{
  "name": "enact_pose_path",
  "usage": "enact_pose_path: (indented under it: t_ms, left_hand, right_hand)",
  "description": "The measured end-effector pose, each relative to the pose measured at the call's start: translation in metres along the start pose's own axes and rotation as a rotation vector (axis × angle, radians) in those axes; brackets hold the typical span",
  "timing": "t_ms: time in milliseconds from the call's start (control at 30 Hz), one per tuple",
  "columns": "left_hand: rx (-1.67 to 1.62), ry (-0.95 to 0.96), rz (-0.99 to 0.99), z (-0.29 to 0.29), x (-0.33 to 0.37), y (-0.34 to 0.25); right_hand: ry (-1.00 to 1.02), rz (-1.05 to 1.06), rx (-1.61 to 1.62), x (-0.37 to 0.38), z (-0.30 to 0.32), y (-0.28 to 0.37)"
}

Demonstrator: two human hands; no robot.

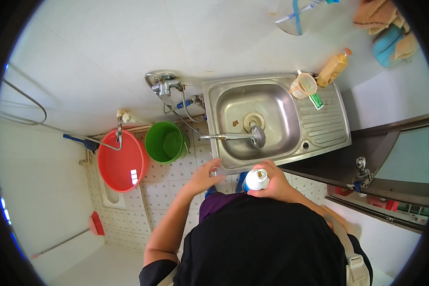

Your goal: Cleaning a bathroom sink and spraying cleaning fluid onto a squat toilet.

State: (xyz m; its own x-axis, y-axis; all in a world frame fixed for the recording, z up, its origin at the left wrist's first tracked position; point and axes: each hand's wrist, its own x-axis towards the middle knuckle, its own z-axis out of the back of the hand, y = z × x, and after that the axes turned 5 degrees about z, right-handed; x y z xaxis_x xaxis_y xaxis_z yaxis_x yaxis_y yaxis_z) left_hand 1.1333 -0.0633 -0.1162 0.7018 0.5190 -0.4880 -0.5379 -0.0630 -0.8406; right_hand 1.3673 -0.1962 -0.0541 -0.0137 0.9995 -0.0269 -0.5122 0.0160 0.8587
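My right hand [276, 183] is wrapped round a white bottle [256, 181] with some blue low on its side, held upright close to my body. Its narrow neck points up at me and looks uncapped. To the left, my left hand [206, 177] is held out with fingers apart and nothing in it, near the front left corner of the steel sink [281, 114]. A chrome shower head [257, 137] on a hose lies across the sink's left rim, its head over the basin by the drain [250, 122].
On the drainboard stand a cup [304, 86], a green-and-white tube [316, 100] and a yellowish bottle [332, 70]. Left of the sink are a green bucket [166, 142] and a red basin [114, 167] of water below a tap [120, 128]. A door [395, 157] stands ajar at right.
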Motion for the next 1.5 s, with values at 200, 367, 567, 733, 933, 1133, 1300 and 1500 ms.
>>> enact_pose_path:
  t_ms: [200, 367, 567, 733, 933, 1133, 1300, 1500]
  left_hand:
    - [-0.197, -0.198, 0.173, 0.056, -0.001, 0.033]
    - [-0.211, -0.390, 0.208, 0.111, 0.030, 0.082]
    - [-0.255, -0.592, 0.142, 0.170, 0.098, 0.086]
    - [-0.374, -0.614, 0.106, 0.203, 0.160, 0.078]
    - [-0.387, -0.644, 0.058, 0.220, 0.190, 0.087]
    - [-0.375, -0.608, 0.053, 0.225, 0.205, 0.097]
    - [-0.359, -0.530, 0.040, 0.222, 0.201, 0.106]
    - [-0.233, -0.594, 0.183, 0.210, 0.198, 0.090]
  right_hand:
    - [-0.044, -0.065, -0.070, -0.002, -0.017, 0.010]
    - [-0.082, -0.065, -0.099, 0.000, -0.037, 0.023]
    - [-0.140, -0.116, -0.109, -0.009, -0.054, 0.039]
    - [-0.194, -0.180, -0.155, -0.020, -0.060, 0.049]
    - [-0.303, -0.233, -0.149, -0.035, -0.067, 0.054]
    - [-0.333, -0.258, -0.126, -0.035, -0.068, 0.060]
    - [-0.314, -0.250, -0.112, -0.039, -0.066, 0.056]
    - [-0.272, -0.254, -0.129, -0.042, -0.063, 0.050]
